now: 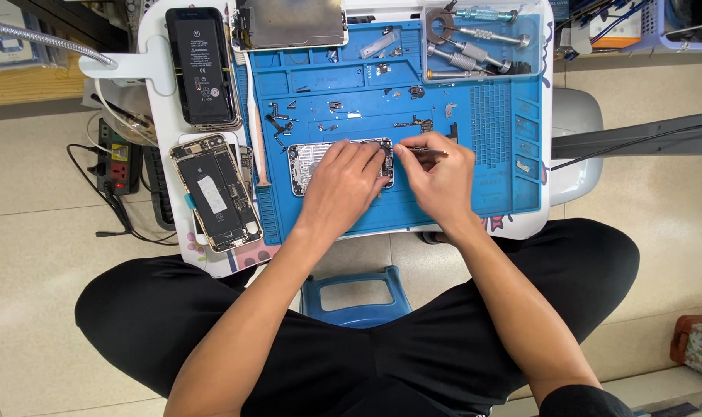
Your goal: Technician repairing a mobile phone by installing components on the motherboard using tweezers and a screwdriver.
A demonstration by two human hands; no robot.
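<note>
Left hand (343,181) fingers pressed on phone housing (308,158), right hand (437,176) fingers pinching tweezers (424,150), blue mat (490,123)

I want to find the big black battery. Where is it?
In the head view, the black battery lies at the table's far left corner, just left of the blue mat and beyond the opened phone.

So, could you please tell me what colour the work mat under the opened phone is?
The work mat is bright blue, seen in the head view.
</note>
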